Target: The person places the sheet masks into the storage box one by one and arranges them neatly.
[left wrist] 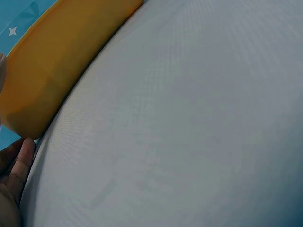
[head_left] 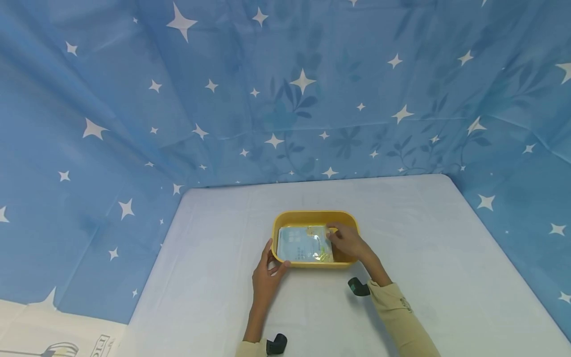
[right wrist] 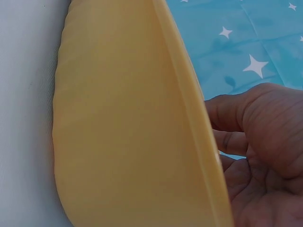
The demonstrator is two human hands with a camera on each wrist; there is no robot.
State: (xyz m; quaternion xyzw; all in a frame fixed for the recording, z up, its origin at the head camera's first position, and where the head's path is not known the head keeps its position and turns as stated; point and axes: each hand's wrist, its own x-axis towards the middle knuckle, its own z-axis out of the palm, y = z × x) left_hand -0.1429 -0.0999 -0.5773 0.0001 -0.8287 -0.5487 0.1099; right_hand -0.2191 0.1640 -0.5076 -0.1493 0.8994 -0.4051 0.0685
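Note:
A yellow plastic tub [head_left: 312, 265] with rounded corners sits on the white table. Inside it lies a flat, pale blue and white packet [head_left: 300, 245], shiny, with yellowish print at its right. My left hand [head_left: 266, 280] holds the tub's near left corner, thumb at the front rim and fingers along the left side. Reaching over the front rim, my right hand [head_left: 348, 242] pinches the packet's right edge near its far corner. In the right wrist view, the tub's wall [right wrist: 128, 118] hides those fingertips. The left wrist view catches only part of the left fingers [left wrist: 23, 165] against the tub.
The white table [head_left: 214, 223] extends around the tub. Blue cloth with white stars [head_left: 285, 99] hangs behind and along both sides. A printed cream sheet [head_left: 58, 329] lies at the lower left. Dark wrist devices [head_left: 359, 287] are attached at the sleeves.

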